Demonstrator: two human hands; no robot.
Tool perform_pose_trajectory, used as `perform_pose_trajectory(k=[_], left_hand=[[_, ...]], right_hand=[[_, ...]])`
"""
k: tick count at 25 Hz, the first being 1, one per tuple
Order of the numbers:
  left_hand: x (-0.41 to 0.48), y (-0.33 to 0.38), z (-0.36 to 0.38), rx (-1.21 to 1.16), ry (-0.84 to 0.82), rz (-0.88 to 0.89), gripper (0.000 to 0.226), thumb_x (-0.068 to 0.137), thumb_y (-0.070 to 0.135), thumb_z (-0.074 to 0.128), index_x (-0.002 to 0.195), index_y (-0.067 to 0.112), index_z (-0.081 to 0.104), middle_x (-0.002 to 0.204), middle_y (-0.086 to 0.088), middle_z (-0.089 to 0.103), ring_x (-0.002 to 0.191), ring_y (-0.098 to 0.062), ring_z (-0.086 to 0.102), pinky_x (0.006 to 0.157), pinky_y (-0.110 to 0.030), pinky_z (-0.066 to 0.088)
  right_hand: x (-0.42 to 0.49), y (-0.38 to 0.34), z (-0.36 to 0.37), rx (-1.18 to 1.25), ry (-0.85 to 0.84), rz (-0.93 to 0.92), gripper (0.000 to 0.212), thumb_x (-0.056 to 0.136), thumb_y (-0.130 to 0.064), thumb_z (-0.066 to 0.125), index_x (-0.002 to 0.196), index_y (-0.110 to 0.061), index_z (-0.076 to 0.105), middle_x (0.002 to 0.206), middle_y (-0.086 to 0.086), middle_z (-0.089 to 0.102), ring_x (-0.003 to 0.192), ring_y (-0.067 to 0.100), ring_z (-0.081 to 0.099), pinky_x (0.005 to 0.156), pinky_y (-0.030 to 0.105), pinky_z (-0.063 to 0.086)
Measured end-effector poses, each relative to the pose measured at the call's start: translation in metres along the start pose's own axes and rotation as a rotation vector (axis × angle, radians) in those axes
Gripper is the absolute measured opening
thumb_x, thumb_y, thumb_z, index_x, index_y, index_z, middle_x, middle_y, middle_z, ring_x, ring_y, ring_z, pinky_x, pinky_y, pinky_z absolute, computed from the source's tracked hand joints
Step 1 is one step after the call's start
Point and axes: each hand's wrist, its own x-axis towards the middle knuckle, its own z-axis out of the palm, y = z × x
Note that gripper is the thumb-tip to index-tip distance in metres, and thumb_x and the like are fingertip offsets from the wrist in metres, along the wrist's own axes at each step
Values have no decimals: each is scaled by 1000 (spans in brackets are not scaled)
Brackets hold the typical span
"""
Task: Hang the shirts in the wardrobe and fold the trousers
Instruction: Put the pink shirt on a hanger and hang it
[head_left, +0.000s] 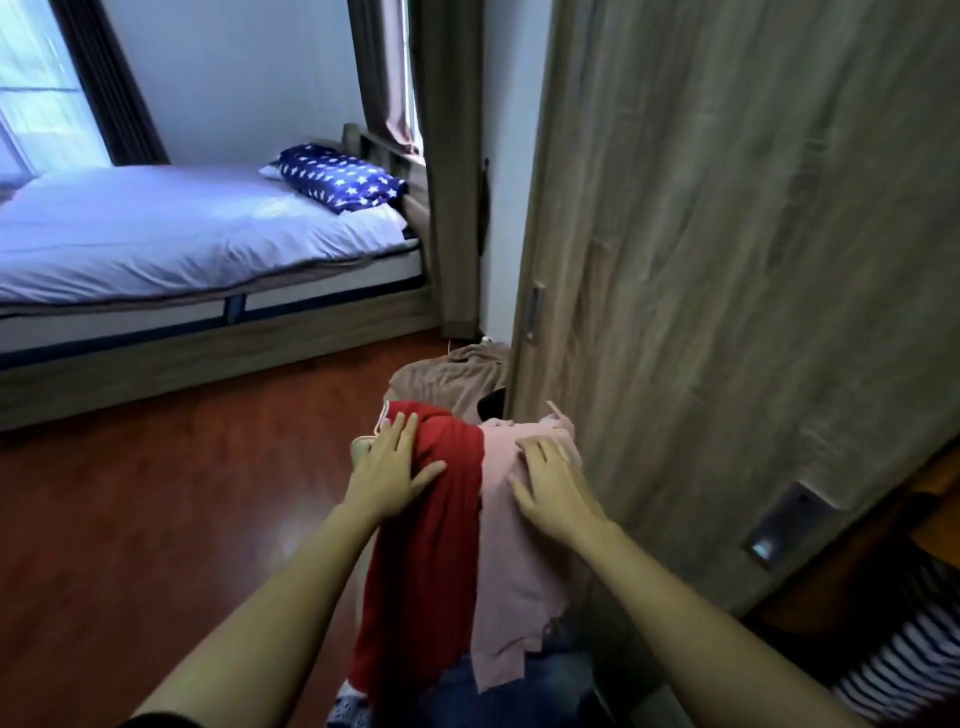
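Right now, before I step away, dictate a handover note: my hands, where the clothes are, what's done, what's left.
Left hand: open, flat on the red garment.
Right hand: open, flat on the pink garment beside it.
Both garments drape over a heap next to the wardrobe door. A brown garment lies behind them, and blue denim shows underneath.
Done: nothing in the heap looks hung or folded. A striped garment shows past the door, lower right; I cannot tell whether it hangs.
Left: hang the shirts, fold the trousers.
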Motion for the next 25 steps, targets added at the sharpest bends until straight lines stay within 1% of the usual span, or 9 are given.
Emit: perform_pose_trajectory(k=[3, 6, 9, 11, 13, 16, 20, 23, 25], left_hand=[[8, -2, 20, 42, 15, -15, 102, 73, 76, 0, 145, 11, 33, 151, -8, 34, 143, -27, 22, 107, -49, 11], [9, -9, 32, 68, 35, 16, 88, 91, 64, 1, 125, 6, 58, 126, -12, 61, 125, -32, 51, 100, -56, 31], [10, -15, 39, 42, 15, -3, 84, 94, 60, 2, 124, 6, 58, 124, -11, 62, 121, -31, 54, 95, -54, 40], [12, -14, 38, 6, -23, -13, 84, 94, 60, 2, 124, 6, 58, 124, -12, 62, 121, -32, 54, 93, -54, 43], [12, -15, 40, 21, -39, -14, 84, 94, 59, 2, 122, 5, 60, 121, -12, 63, 119, -32, 56, 90, -54, 46], [15, -19, 40, 39, -22, -2, 87, 94, 59, 0, 115, 4, 65, 115, -12, 67, 114, -32, 60, 87, -54, 49], [17, -24, 43, -5, -36, 23, 90, 92, 63, 5, 106, -2, 65, 108, -17, 67, 112, -36, 60, 88, -57, 45], [11, -3, 18, -250, 77, -17, 86, 75, 70, 38, 117, -4, 53, 119, -22, 57, 117, -39, 52, 97, -57, 38], [12, 26, -13, -505, 156, -196, 85, 72, 55, 56, 133, 0, 36, 138, -21, 39, 130, -37, 37, 109, -54, 22]], right_hand=[[28, -11, 26, 90, 49, 207, 67, 78, -44, 32, 123, 1, 51, 126, 20, 53, 121, 35, 47, 106, 39, 32], [56, -2, 40, 7, 8, 355, 74, 83, -57, 28, 129, -3, 48, 137, 19, 47, 135, 32, 33, 112, 39, 23], [70, 6, 48, 33, 45, 305, 52, 90, -44, 42, 95, 0, 67, 103, 21, 66, 114, 33, 53, 105, 41, 35], [71, -2, 37, 183, 139, 385, 27, 94, -23, 49, 89, -3, 66, 97, 19, 66, 104, 31, 59, 94, 31, 40], [68, -6, 24, 419, 254, 576, 18, 96, -19, 44, 91, -16, 61, 95, 17, 64, 97, 33, 60, 82, 25, 35], [63, -1, -5, 492, 681, 735, 48, 96, -30, 28, 111, 5, 57, 110, 32, 59, 103, 44, 55, 85, 38, 38], [64, 8, -82, 509, 1004, 425, 43, 94, -21, 30, 101, 12, 57, 99, 30, 64, 89, 34, 61, 75, 29, 38], [51, -1, -160, 571, 1051, 135, 36, 94, -23, 31, 94, -2, 59, 86, 3, 62, 74, -8, 56, 71, 8, 39], [47, -7, -201, 577, 1039, 37, 29, 95, -25, 31, 85, -17, 56, 80, -10, 58, 72, -13, 53, 73, 12, 41]])
